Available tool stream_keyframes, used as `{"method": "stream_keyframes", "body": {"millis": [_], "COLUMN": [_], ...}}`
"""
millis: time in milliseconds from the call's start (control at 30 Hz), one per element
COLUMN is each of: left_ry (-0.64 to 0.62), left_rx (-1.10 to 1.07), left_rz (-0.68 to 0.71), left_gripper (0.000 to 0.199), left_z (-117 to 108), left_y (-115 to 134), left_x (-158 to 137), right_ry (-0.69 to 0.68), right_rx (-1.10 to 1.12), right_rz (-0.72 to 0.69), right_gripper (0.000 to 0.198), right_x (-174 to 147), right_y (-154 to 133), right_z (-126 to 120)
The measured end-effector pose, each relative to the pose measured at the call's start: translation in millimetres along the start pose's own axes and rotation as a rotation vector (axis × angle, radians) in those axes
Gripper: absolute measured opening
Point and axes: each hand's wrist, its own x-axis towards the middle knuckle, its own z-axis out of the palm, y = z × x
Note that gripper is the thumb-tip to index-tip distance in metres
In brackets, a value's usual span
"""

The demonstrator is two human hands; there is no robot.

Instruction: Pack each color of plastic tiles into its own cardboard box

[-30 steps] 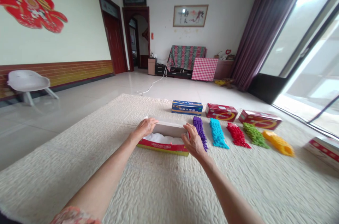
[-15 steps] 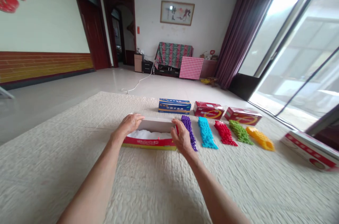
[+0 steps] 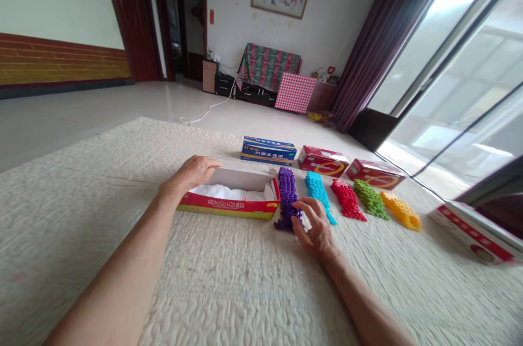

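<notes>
A long red and yellow-green cardboard box (image 3: 232, 207) stands with its top open on the quilted mat, something white and soft-looking (image 3: 231, 192) inside. My left hand (image 3: 194, 173) holds the box's back left edge, fingers closed over the rim. To the right of the box lies a strip of purple interlocking plastic pieces (image 3: 288, 188). My right hand (image 3: 314, 229) hovers at or touches that strip's near end, thumb and fingers curved and apart. Between those fingers shows a small whitish patch I cannot make out. A light-blue strip (image 3: 318, 193) lies just beyond this hand.
Further right lie red (image 3: 347, 200), green (image 3: 371, 199) and yellow (image 3: 400, 210) strips. Behind them stand a blue box (image 3: 268, 152) and two dark red boxes (image 3: 322, 162). A white and red box (image 3: 478, 232) sits at the far right of the mat (image 3: 229, 275).
My right hand has left the box's right end and moved right and nearer, to the purple strip. My left hand stays on the box. The view has tilted down slightly.
</notes>
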Motion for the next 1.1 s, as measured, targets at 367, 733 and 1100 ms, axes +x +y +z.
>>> {"method": "stream_keyframes", "body": {"millis": [367, 733, 1100], "left_ry": [0.003, 0.008, 0.005], "left_rx": [0.022, 0.060, 0.065], "left_rz": [-0.033, -0.034, -0.022], "left_gripper": [0.040, 0.041, 0.040], "left_z": [-2.4, -2.1, -4.1], "left_y": [4.0, 4.9, 5.7], "left_x": [-1.9, -2.9, -3.8], "right_ry": [-0.075, -0.137, -0.121], "right_rx": [-0.113, -0.161, -0.146], "right_rz": [-0.055, -0.064, -0.111], "right_gripper": [0.025, 0.021, 0.023], "right_x": [-4.3, -2.9, -2.7], "right_y": [1.6, -2.9, -4.0], "right_z": [3.9, 1.9, -0.1]}}
